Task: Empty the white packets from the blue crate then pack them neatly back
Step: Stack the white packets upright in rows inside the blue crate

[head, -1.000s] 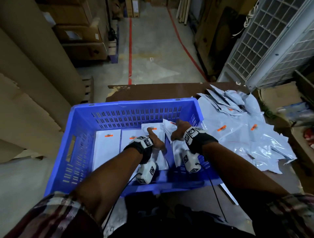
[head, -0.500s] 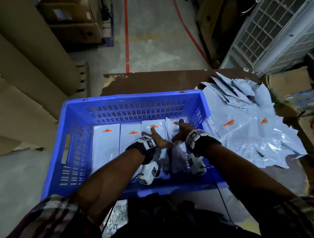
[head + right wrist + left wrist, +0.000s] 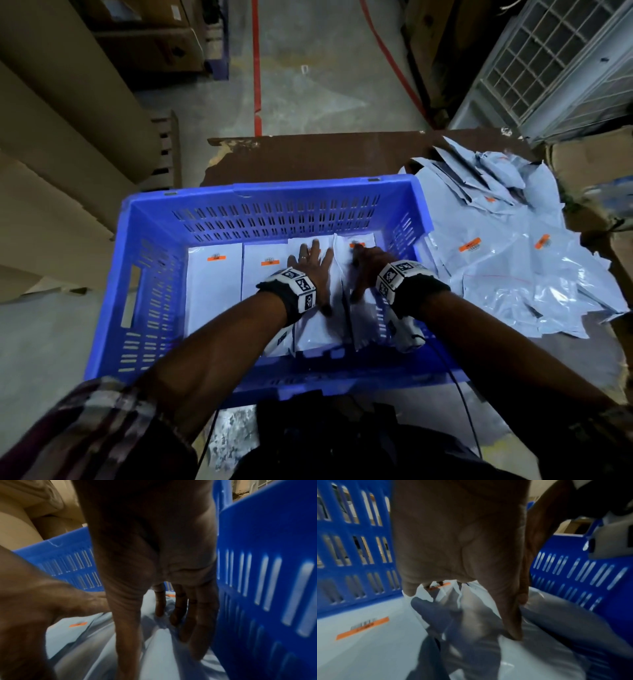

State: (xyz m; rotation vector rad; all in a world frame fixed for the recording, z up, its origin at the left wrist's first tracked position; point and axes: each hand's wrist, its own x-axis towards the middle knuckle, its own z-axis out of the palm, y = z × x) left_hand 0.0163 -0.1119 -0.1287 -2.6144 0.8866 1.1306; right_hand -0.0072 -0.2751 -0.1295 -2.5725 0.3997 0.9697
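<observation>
Both wrist views are blurred, and each palm fills most of its frame, so the fingertips are hard to follow there. From the head view, the left hand (image 3: 312,265) lies flat with fingers spread on a white packet (image 3: 317,325) in the blue crate (image 3: 274,192), third in a row of four along the crate floor. The right hand (image 3: 366,270) rests on the fourth packet (image 3: 356,240) just beside the crate's right wall; its fingers look fairly straight and pressed down, though I cannot tell for sure whether they pinch the plastic. The forearms hide the near ends of these two packets.

Each packet carries an orange sticker (image 3: 216,258) with a small dark barcode; the print is too small and smeared to read. More white packets lie in a loose pile (image 3: 507,274) on the brown table (image 3: 308,154) right of the crate, cut off partly by the crate wall.
</observation>
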